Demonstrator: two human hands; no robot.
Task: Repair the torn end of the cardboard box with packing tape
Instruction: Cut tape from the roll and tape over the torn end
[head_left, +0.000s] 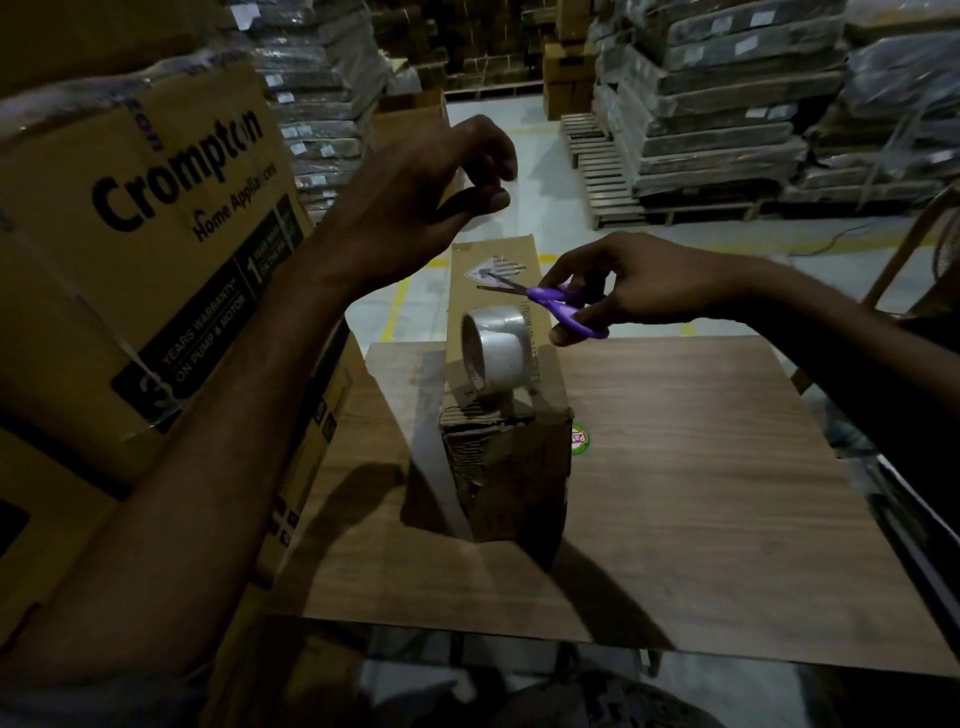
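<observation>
A long narrow cardboard box lies on the wooden table, its torn, crumpled end facing me. A roll of clear packing tape stands on top of the box near that end. My right hand holds purple-handled scissors, blades slightly apart and pointing left above the box. My left hand is raised above the far part of the box with thumb and fingertips pinched together; whether a clear tape strip runs from it to the roll is too faint to tell.
Large printed cartons are stacked close on the left, touching the table's left edge. A round green sticker sits on the table beside the box. Wrapped pallet stacks and wooden pallets stand beyond on the warehouse floor.
</observation>
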